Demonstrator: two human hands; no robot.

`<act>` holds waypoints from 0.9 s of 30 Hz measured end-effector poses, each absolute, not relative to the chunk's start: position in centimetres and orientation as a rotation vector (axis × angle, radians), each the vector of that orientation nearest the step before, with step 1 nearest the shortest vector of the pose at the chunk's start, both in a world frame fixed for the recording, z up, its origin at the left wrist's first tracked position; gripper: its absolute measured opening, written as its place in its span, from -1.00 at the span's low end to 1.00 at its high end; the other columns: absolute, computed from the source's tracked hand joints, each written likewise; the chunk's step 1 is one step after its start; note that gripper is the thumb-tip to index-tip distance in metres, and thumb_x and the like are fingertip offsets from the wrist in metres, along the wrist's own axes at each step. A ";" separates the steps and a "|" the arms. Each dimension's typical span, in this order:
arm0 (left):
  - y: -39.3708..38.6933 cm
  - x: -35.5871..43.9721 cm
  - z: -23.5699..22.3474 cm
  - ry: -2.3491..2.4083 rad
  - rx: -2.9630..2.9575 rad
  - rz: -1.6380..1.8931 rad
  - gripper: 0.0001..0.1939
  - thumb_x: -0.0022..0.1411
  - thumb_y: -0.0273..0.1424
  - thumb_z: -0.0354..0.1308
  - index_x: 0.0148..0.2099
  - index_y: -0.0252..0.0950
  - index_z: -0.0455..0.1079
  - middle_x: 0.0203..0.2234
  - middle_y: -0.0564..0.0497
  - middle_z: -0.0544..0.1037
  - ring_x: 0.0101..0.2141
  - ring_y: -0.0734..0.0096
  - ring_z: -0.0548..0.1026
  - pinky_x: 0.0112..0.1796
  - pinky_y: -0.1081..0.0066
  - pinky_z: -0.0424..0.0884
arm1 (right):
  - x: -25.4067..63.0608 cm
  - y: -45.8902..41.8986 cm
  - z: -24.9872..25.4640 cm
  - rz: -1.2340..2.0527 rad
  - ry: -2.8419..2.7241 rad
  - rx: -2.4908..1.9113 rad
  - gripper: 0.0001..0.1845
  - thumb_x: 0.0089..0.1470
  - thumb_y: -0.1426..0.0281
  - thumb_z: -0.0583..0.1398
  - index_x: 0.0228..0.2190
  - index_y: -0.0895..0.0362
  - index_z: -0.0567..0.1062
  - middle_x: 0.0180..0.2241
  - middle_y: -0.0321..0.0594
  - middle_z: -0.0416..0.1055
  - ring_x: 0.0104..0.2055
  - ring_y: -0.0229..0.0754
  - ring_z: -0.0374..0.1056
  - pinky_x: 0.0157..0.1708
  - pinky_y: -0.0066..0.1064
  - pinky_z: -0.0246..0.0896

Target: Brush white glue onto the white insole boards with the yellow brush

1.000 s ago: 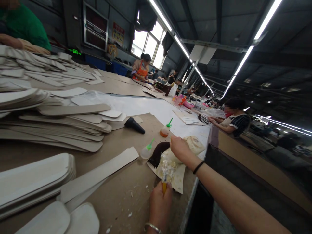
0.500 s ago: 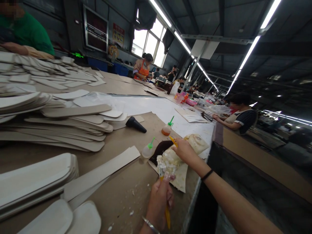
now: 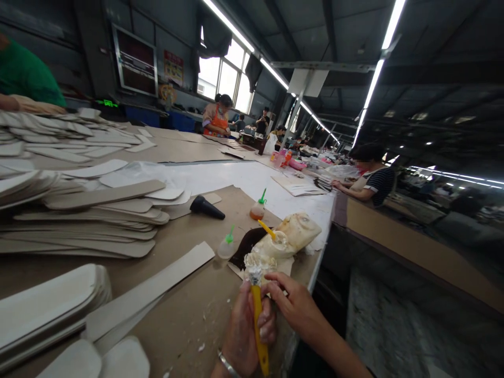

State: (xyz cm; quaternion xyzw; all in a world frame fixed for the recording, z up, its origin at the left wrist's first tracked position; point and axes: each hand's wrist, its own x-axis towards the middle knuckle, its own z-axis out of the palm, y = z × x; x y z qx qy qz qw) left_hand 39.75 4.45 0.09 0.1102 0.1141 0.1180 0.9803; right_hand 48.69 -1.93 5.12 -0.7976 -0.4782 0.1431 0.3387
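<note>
My left hand (image 3: 246,328) is closed round the yellow handle of a brush (image 3: 258,320), held upright with its bristle end clotted with whitish glue. My right hand (image 3: 297,304) is beside the brush, its fingers loosely bent and apart, with the fingertips at or close to the top of the handle. Just beyond both hands lies a glue-smeared cream container (image 3: 297,231), and a second yellow handle (image 3: 266,229) sticks out of its opening. Under it is a dark brown and cream sheet (image 3: 248,247), partly hidden.
Two green-tipped squeeze bottles, one clear (image 3: 226,248) and one with orange liquid (image 3: 257,211), stand near a black cone (image 3: 207,207). Stacks of pale cut pieces (image 3: 90,226) cover the left side. The table edge (image 3: 321,257) runs along the right. Several people work further off.
My right hand has left the yellow handle in the container and come back beside the brush. The brush in my left hand now shows more fully. The camera view has shifted slightly right.
</note>
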 end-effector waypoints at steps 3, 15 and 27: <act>4.1 39.8 0.5 0.248 0.309 0.210 -0.53 -0.15 0.02 0.23 -0.51 -0.32 0.27 -0.84 0.25 0.12 -0.80 0.73 0.02 -0.72 0.60 -0.09 | 48.4 -3.1 5.0 0.412 -1.171 -2.043 -0.67 0.14 0.27 -0.02 -0.24 0.17 0.45 -0.31 -0.15 0.48 -0.29 -0.18 0.39 -0.27 -0.40 0.25; 0.0 39.7 3.8 0.338 0.872 0.246 -0.51 -0.25 -0.03 0.30 -0.48 -0.31 0.23 -0.85 0.28 0.14 -0.79 0.75 0.02 -0.72 0.61 -0.06 | 46.1 -9.9 6.8 0.527 -0.697 -1.771 -0.32 0.04 -0.08 -0.05 -0.18 0.24 0.45 -0.29 -0.04 0.43 -0.22 -0.07 0.34 -0.42 -0.36 0.28; -7.6 35.0 4.6 0.428 0.759 0.110 -0.37 -0.47 0.14 0.28 -0.67 -0.27 0.09 -0.92 0.30 0.00 -0.86 0.78 -0.07 -0.80 0.62 -0.13 | 40.0 -16.1 5.1 0.353 -0.700 -1.528 -0.64 0.03 0.10 0.11 -0.41 0.14 0.49 -0.44 -0.24 0.38 -0.33 -0.19 0.33 -0.29 -0.41 0.24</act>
